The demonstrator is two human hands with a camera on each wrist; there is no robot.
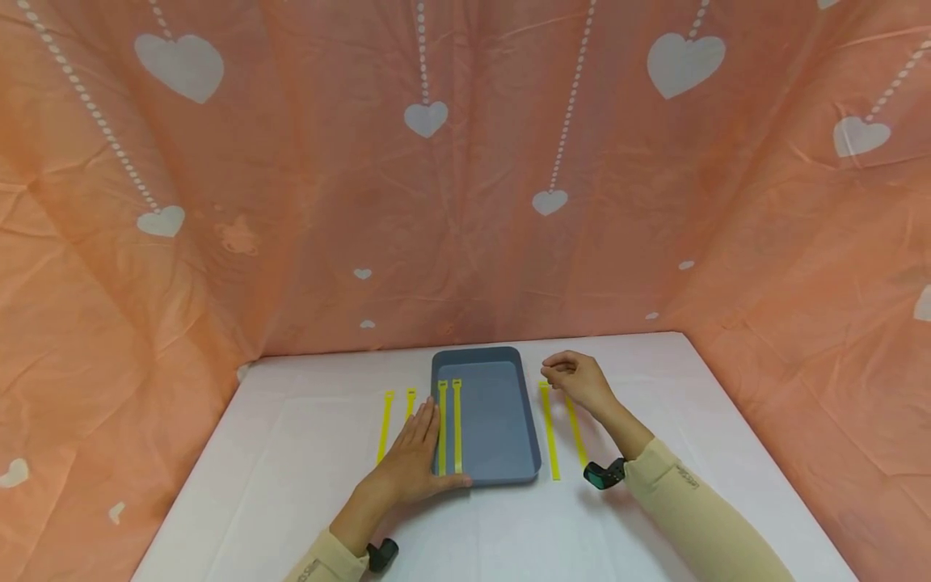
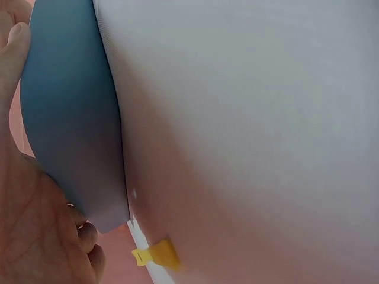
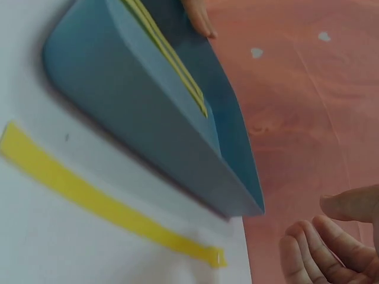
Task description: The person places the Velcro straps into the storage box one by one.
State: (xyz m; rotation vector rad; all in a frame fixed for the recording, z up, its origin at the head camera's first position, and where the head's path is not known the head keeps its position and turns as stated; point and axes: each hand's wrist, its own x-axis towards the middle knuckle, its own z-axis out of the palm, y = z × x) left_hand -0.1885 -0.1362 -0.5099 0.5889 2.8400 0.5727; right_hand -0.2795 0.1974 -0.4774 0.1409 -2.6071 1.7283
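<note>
A grey-blue rectangular tray (image 1: 498, 420) lies on the white table. Two yellow cable ties with slotted heads, one (image 1: 442, 436) beside the other (image 1: 457, 436), lie lengthwise in its left part. My left hand (image 1: 414, 461) rests against the tray's near left corner, fingers straight along the left side and thumb at the front edge. Over the far ends of two more ties, one (image 1: 550, 440) nearer the tray and one (image 1: 576, 432) farther right, hovers my right hand (image 1: 582, 384). Its fingers are loosely bent, with nothing between thumb and fingertips in the right wrist view.
Left of the tray lie two further yellow ties, one (image 1: 385, 428) in plain sight and one (image 1: 410, 400) partly behind the left hand. A pinkish-orange curtain (image 1: 465, 267) with white hearts stands around the table (image 1: 291, 453) at the back and both sides.
</note>
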